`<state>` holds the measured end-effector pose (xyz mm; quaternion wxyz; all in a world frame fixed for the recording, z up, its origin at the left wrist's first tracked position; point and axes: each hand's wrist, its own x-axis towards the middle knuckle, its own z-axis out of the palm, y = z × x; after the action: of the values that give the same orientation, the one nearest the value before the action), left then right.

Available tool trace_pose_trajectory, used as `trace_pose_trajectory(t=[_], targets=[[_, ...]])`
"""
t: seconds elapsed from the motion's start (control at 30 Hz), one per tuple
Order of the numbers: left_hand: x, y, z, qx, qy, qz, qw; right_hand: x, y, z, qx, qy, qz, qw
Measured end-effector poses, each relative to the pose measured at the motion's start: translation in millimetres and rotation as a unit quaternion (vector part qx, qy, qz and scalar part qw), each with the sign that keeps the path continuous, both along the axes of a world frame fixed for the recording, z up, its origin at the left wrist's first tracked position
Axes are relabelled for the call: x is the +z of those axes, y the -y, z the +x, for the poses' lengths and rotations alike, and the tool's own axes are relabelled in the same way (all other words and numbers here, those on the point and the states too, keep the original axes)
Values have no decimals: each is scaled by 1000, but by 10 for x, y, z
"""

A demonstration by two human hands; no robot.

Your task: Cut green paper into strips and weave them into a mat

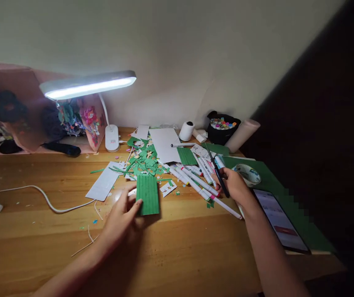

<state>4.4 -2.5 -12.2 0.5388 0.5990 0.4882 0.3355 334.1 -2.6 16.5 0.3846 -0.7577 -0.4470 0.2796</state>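
Observation:
Between the thumb and fingers of my left hand point(123, 214) is a green card point(147, 195), rectangular with faint vertical lines, held above the wooden table. My right hand point(233, 183) is closed on a pair of scissors point(216, 165) with dark handles, their blades pointing up and away to the left. White-barrelled markers point(192, 183) lie in a loose heap beside and beneath the right hand. Green paper scraps point(146, 159) are piled just beyond the card. A small white paper piece point(168, 188) with a printed figure rests right of the card.
A lit desk lamp point(111, 138) stands at the back left, its cable point(50, 204) crossing the table. Tape rolls point(247, 174), a phone point(280, 220) and a large green sheet point(303, 222) lie right. A black marker holder point(223, 128) stands behind. White sheets point(164, 142) lie mid-table.

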Motion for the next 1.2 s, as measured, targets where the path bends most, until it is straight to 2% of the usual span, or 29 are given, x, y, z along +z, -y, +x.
trace_pose_trajectory(t=[0.03, 0.07, 0.13, 0.2, 0.23, 0.3, 0.37, 0.43, 0.53, 0.63, 0.73, 0.83, 0.9, 0.97, 1.07, 1.13, 1.2], targets=[[-10, -33, -33, 38, -74, 68, 994, 2, -7, -7, 2, -36, 16, 999], [-15, -56, -59, 80, -156, 147, 974, 9, -12, -18, 5, -68, 35, 997], [-7, -68, -63, 161, -286, 292, 898, 27, -16, -47, 15, -126, 75, 989], [21, -67, 20, 158, -338, 389, 843, 38, -21, -84, 25, -180, 110, 977], [43, -76, 99, 131, -340, 417, 832, 37, -25, -105, 29, -207, 126, 970], [109, -134, 317, 65, -330, 439, 833, 23, -37, -150, 32, -259, 152, 953], [202, -245, 586, 3, -328, 424, 844, 10, -49, -201, 35, -303, 168, 937], [305, -377, 854, -41, -368, 396, 840, 16, -55, -254, 36, -339, 176, 924], [432, -535, 1167, -62, -386, 392, 833, 60, -56, -327, 33, -387, 178, 904], [504, -602, 1296, -63, -410, 382, 826, 104, -52, -386, 28, -436, 169, 884], [539, -576, 1153, -39, -453, 357, 816, 119, -47, -441, 24, -471, 159, 867], [490, -464, 758, 21, -514, 324, 794, 102, -41, -519, 29, -486, 146, 861], [391, -365, 462, 58, -548, 273, 788, 72, -27, -605, 27, -496, 143, 856], [260, -279, 234, 63, -551, 210, 805, 28, 8, -727, 29, -514, 137, 846], [104, -207, 82, 47, -499, 173, 848, -57, 109, -948, 61, -535, 96, 837], [64, -198, 63, 33, -437, 148, 886, -113, 199, -1086, 97, -542, 60, 833], [63, -209, 52, 35, -388, 120, 913, -160, 287, -1192, 125, -547, 27, 827]])
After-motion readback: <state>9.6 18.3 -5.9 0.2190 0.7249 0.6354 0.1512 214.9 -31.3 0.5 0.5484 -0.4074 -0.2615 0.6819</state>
